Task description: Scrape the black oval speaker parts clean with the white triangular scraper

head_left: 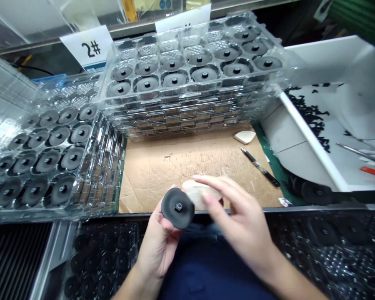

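My left hand (162,239) grips a round black disc (170,214) with a small raised hub at its centre, its face turned up toward me. In my right hand (242,216) is a whitish pad or folded cloth (196,192), pinched between fingers and thumb close to the disc's right edge. Whether the pad touches the disc I cannot tell; the right hand is slightly blurred. Both hands are above the front edge of a cardboard sheet (150,166).
Stacked clear plastic trays (181,89) of similar discs stand behind and at left (95,154). A black pen (259,166) and a pale wedge-shaped piece (245,136) lie on the cardboard. To the right is a white bin (315,143) with small black parts (309,112).
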